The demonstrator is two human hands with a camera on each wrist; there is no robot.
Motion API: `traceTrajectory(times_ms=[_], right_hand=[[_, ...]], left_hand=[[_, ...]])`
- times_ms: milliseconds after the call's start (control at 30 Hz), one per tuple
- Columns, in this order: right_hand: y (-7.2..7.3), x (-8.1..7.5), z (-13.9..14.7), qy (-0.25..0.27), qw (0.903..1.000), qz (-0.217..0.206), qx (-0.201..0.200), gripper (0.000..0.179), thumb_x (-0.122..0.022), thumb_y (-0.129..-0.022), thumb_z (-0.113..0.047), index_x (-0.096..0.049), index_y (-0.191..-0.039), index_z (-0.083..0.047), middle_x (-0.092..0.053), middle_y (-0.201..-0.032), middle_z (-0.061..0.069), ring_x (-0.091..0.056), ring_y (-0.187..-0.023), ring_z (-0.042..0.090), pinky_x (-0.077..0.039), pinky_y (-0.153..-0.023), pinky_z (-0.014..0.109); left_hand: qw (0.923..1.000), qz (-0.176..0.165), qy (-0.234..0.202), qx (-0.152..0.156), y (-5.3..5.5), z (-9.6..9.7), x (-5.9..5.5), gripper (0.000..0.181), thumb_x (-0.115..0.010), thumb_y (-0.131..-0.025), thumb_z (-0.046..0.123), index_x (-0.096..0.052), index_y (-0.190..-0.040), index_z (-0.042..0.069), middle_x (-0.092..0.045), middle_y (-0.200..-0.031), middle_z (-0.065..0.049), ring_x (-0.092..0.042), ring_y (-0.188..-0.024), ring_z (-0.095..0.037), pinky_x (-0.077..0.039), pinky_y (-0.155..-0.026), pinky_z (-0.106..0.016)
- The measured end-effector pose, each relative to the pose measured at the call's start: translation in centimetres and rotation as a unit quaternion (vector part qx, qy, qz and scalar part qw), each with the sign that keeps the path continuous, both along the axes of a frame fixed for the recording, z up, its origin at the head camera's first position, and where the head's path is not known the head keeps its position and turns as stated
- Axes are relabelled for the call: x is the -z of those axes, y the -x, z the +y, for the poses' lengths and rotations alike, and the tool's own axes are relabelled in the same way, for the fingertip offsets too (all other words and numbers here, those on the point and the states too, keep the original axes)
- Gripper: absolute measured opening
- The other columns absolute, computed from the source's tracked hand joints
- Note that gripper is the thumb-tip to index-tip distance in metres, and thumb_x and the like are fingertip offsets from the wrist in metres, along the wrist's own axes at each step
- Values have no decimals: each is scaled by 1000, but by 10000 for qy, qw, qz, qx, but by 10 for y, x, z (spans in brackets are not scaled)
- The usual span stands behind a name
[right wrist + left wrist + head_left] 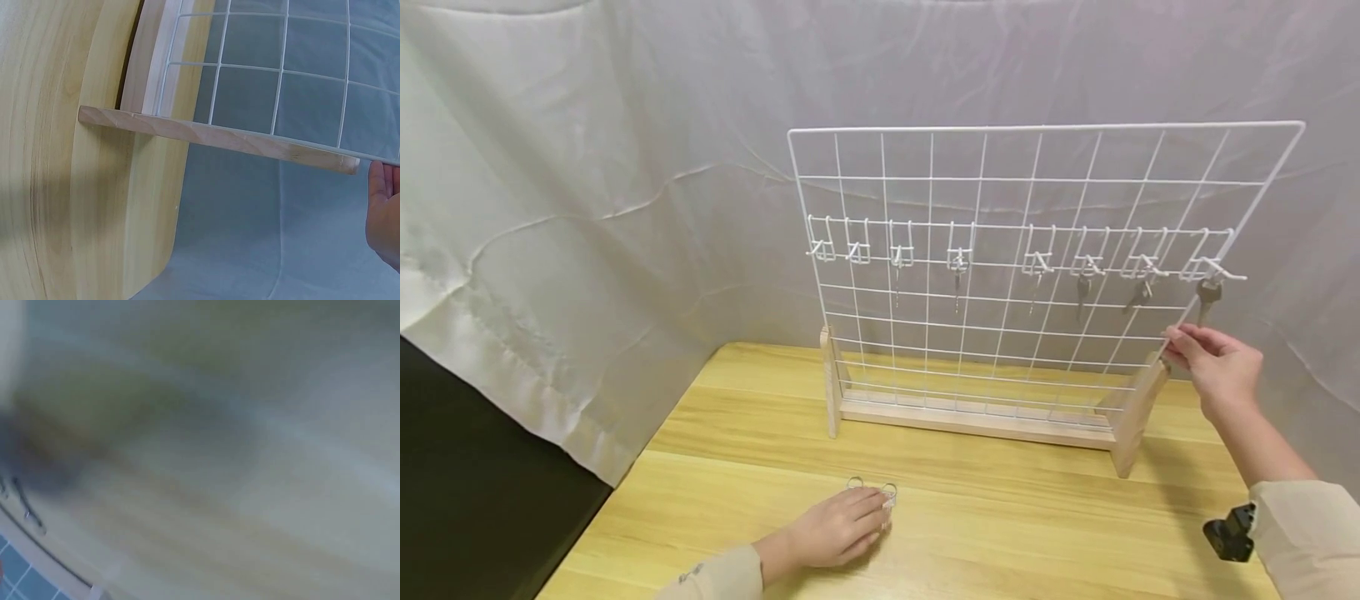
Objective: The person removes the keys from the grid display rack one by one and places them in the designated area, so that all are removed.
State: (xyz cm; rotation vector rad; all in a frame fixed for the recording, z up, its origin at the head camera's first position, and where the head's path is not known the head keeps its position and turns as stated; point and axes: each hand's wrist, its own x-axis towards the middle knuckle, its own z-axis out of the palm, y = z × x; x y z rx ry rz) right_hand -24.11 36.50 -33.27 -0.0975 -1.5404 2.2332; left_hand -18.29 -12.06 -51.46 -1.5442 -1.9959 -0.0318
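Observation:
A white wire grid panel (1045, 127) stands in a wooden base (977, 422). Several keys hang from its white hooks, among them a dark-headed key (1209, 291) at the far right. Below that key, my right hand (1221, 367) pinches the panel's right edge wire between thumb and fingers. In the right wrist view, the thumb (377, 181) is right at this wire, just beyond the tip of the wooden side support (250, 140). My left hand (842, 527) lies low over the table, fingers loosely bent over small keys. A key ring (889, 489) pokes out beside the fingertips.
The wooden table (760, 383) runs under both hands. Behind the panel hangs a pale grey curtain (700, 208). A small black device (1231, 533) sits by the right sleeve (1311, 525). The left wrist view is mostly blurred.

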Motion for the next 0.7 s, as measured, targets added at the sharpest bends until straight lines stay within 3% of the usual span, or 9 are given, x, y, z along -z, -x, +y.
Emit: traceTrajectory(times_ms=[200, 367, 700], right_hand=[[0, -1, 0, -54, 9999, 103, -60, 18, -66, -78, 7, -72, -71, -9, -70, -63, -1, -68, -56, 8, -55, -55, 18], [0, 0, 0, -31, 9999, 122, -115, 18, -66, -78, 7, -72, -71, -8, -70, -64, 0, -68, -57, 8, -55, -55, 18], [-1, 0, 0, -83, 9999, -2, -107, 19, -65, -79, 7, -72, -71, -10, -70, -64, -2, -68, -58, 7, -55, -56, 17]], left_hand=[[9982, 255, -529, -76, 22, 7, -29, 27, -47, -95, 22, -63, -106, 4, -66, -109, -11, -63, -102, -22, -52, -91, -30], [9934, 301, -1102, 89, 41, 11, -54, 23, -49, -93, 17, -62, -102, 0, -66, -106, -15, -64, -99, -26, -54, -88, -32], [9745, 451, -2192, 168, 64, 26, -125, 30, -43, -95, 17, -62, -100, -5, -63, -106, -20, -62, -98, -31, -53, -90, -36]])
